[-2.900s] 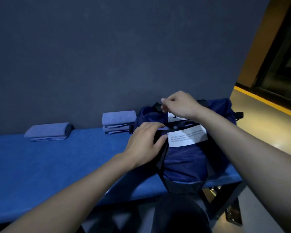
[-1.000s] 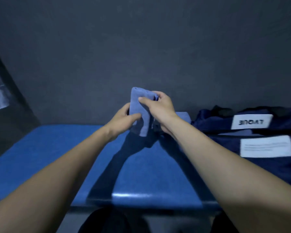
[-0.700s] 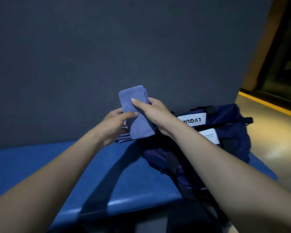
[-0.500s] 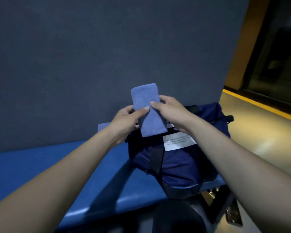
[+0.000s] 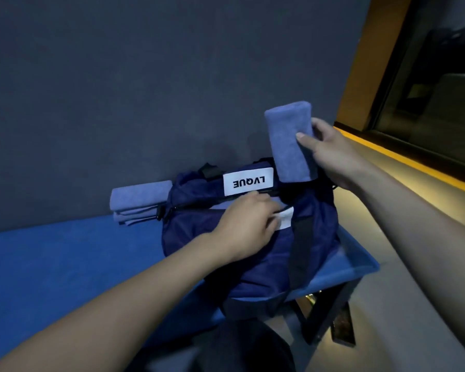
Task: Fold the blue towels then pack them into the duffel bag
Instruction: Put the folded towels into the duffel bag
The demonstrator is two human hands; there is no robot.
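Observation:
A navy duffel bag with a white LVQUE label sits at the right end of the blue bench. My right hand grips a folded light-blue towel upright, just above the bag's right side. My left hand is on the bag's top, its curled fingers gripping the near edge of the opening by the zipper. A stack of folded blue towels lies on the bench against the wall, touching the bag's left end.
A dark grey wall runs right behind the bench. The bench's right edge and black leg are just past the bag. To the right are a lit floor, a yellow strip and a dark glass panel.
Both hands lifted a folded towel and carried it right, over the bag. Now only my right hand holds it, while my left hand has dropped onto the bag's opening.

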